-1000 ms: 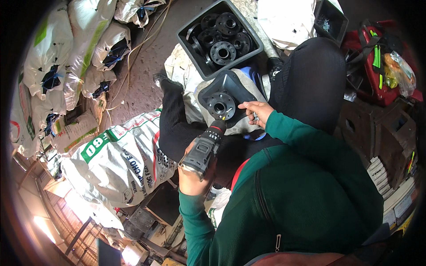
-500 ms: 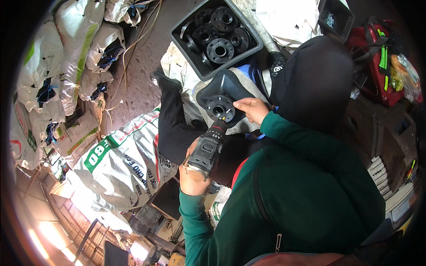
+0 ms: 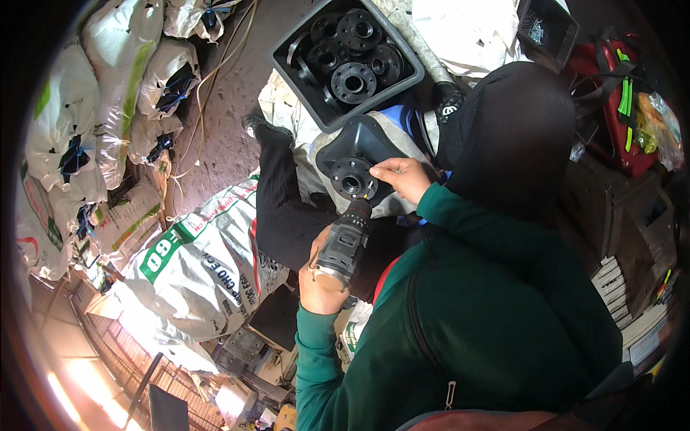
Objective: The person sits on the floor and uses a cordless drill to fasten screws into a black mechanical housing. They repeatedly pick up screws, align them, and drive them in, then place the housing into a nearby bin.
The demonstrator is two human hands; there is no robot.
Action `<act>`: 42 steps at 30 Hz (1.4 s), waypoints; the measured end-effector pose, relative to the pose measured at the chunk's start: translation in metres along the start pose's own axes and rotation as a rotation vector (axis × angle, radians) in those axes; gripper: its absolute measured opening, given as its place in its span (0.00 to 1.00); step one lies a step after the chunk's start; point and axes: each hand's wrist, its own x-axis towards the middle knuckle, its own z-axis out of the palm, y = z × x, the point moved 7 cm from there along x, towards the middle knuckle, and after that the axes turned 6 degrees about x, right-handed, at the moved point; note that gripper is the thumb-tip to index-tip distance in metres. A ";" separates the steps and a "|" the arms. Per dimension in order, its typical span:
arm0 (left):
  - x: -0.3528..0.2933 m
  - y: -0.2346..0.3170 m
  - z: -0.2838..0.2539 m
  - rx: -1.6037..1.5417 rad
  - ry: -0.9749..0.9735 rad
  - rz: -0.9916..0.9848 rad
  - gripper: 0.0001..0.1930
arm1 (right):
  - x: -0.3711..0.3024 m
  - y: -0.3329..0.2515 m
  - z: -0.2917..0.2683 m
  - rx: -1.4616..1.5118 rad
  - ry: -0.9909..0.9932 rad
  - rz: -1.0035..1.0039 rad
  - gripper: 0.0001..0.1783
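Note:
My left hand point(image 3: 321, 289) is wrapped round a black and grey cordless drill point(image 3: 341, 250). The drill's tip points at the near edge of a round black flange point(image 3: 339, 181) with a hole in its centre. Beneath that flange is a black funnel-like part with a wide squarish base point(image 3: 358, 138), lying between my legs. At the flange's right edge, thumb and finger of my right hand point(image 3: 407, 180) are pinched together beside a small pale screw. Whether they hold anything is too small to tell.
A grey bin point(image 3: 404, 86) of several black flanges stands just beyond the part. Full white sacks point(image 3: 68, 122) line the left, and another printed sack point(image 3: 208, 276) lies by my left leg. A dark tray of screws point(image 3: 537, 32) and a red bag point(image 3: 611, 108) are at the far right.
The drill has moved slightly right along the flange's near edge, staying in my left hand. My right hand has shifted slightly left, still pinched at the flange's rim.

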 end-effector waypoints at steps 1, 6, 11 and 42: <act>0.001 0.000 0.000 0.005 0.000 -0.008 0.21 | 0.001 0.000 -0.001 -0.083 0.026 -0.020 0.15; 0.009 0.006 0.002 0.024 -0.043 -0.027 0.25 | 0.008 -0.002 0.006 -0.049 -0.021 -0.062 0.15; 0.016 0.003 0.009 0.048 -0.117 -0.101 0.30 | 0.009 -0.009 0.005 -0.133 -0.076 -0.061 0.16; -0.161 -0.097 0.043 -0.811 0.361 -0.084 0.40 | -0.094 -0.086 0.088 -0.084 -0.594 -0.151 0.11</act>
